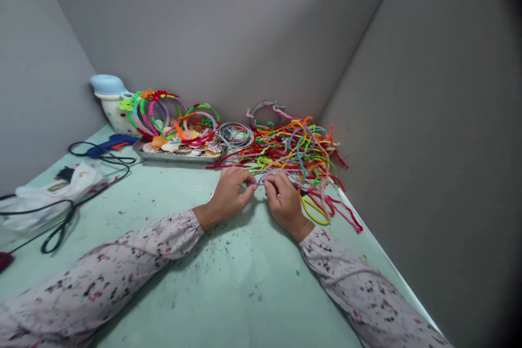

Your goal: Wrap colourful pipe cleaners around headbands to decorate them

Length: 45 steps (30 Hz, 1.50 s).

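Observation:
My left hand (229, 196) and my right hand (285, 204) face each other close together over the middle of the table. Between them runs a thin purple pipe cleaner (266, 175), pinched in the fingertips of both. Just beyond the hands lies a tangled pile of coloured pipe cleaners (285, 144) in red, orange, green, yellow and pink. Beside my right hand are the yellow handles of what look like scissors (316, 212), partly hidden by the hand and by pipe cleaners.
A metal tray (179, 157) of shells stands at the back left, with fuzzy coloured hoops (153, 114) on it. Coiled grey wire (236, 135) sits beside it. Behind is a blue-lidded cup (116, 103). On the left lie a black cable (73, 206) and a plastic bag (44, 198).

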Tool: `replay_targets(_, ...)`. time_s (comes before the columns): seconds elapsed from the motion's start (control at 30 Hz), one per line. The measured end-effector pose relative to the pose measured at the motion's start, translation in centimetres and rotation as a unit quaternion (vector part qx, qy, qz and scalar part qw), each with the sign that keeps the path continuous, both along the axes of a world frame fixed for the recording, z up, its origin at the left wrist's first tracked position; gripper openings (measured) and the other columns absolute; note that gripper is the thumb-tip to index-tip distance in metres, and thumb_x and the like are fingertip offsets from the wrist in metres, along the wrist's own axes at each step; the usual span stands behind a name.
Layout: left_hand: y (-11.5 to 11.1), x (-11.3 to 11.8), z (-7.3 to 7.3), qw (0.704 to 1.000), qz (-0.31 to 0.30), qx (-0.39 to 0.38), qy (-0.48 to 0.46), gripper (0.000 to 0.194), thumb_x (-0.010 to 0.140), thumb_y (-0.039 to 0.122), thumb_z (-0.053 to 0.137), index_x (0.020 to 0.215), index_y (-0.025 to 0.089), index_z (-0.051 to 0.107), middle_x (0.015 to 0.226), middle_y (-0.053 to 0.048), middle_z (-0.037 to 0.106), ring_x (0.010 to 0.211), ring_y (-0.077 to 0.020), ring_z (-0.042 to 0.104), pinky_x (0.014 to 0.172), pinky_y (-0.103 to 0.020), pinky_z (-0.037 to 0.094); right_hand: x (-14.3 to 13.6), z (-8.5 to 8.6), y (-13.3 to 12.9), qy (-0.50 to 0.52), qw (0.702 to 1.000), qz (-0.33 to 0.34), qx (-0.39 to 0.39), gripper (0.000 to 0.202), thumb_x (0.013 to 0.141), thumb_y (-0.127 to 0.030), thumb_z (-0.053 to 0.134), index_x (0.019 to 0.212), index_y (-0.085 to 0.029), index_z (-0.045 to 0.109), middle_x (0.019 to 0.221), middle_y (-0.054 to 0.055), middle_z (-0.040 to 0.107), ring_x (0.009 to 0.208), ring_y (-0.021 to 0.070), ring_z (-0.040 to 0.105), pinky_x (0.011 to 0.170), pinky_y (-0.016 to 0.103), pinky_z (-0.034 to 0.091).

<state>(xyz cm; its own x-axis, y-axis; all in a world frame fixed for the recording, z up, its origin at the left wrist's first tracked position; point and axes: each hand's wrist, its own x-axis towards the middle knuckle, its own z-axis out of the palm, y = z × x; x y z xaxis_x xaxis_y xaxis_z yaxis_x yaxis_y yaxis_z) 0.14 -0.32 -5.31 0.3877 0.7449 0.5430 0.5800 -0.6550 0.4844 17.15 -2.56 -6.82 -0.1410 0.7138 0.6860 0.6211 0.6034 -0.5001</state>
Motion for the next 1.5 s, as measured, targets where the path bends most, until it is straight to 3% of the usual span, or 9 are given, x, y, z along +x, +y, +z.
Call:
replay_targets(0.77, -0.14, -0.05, 0.24, 1.000, -0.010, -0.006, -0.009, 0.007, 0.082, 0.021, 0.056, 0.075, 0.019, 0.058, 0.078, 0.000, 0.062, 0.082, -0.0179, 0.052, 0.081, -0.034, 0.036, -0.02, 0.07, -0.14, -0.020, 1.000, 0.012, 0.020, 0.008, 0.087, -0.019, 0.048, 0.088, -0.019, 0.055, 0.082, 0.004, 0.054, 0.080, 0.0178, 0.053, 0.072, 0.030, 0.044)
replay_targets(1.0, -0.07, 0.04, -0.11, 0.999, -0.011, 0.037, -0.031, 0.008, 0.079, 0.021, 0.061, 0.086, 0.019, 0.059, 0.085, -0.001, 0.063, 0.086, -0.0181, 0.053, 0.083, -0.034, 0.037, 0.01, -0.10, 0.07, -0.005, 1.000, 0.011, 0.023, 0.008, 0.087, -0.019, 0.048, 0.089, -0.019, 0.056, 0.083, 0.005, 0.054, 0.080, 0.0183, 0.054, 0.072, 0.031, 0.045)
replay_targets(1.2, -0.22, 0.01, 0.01, 0.996, -0.024, 0.076, -0.034, 0.004, 0.081, 0.021, 0.060, 0.085, 0.020, 0.061, 0.083, -0.001, 0.063, 0.087, -0.0176, 0.053, 0.083, -0.034, 0.036, 0.00, -0.08, 0.02, -0.002, 1.000, 0.010, 0.010, 0.009, 0.089, -0.020, 0.047, 0.091, -0.020, 0.056, 0.085, 0.005, 0.055, 0.081, 0.0181, 0.053, 0.072, 0.031, 0.045)
replay_targets(1.5, 0.20, -0.15, -0.32, 0.995, -0.014, 0.093, -0.016, 0.011, 0.085, 0.026, 0.058, 0.092, 0.023, 0.066, 0.085, -0.001, 0.066, 0.086, -0.0178, 0.053, 0.083, -0.036, 0.035, -0.02, -0.11, 0.02, -0.005, 1.000, 0.002, 0.003, 0.009, 0.090, -0.020, 0.047, 0.092, -0.020, 0.056, 0.084, 0.004, 0.054, 0.079, 0.0175, 0.053, 0.071, 0.030, 0.044)
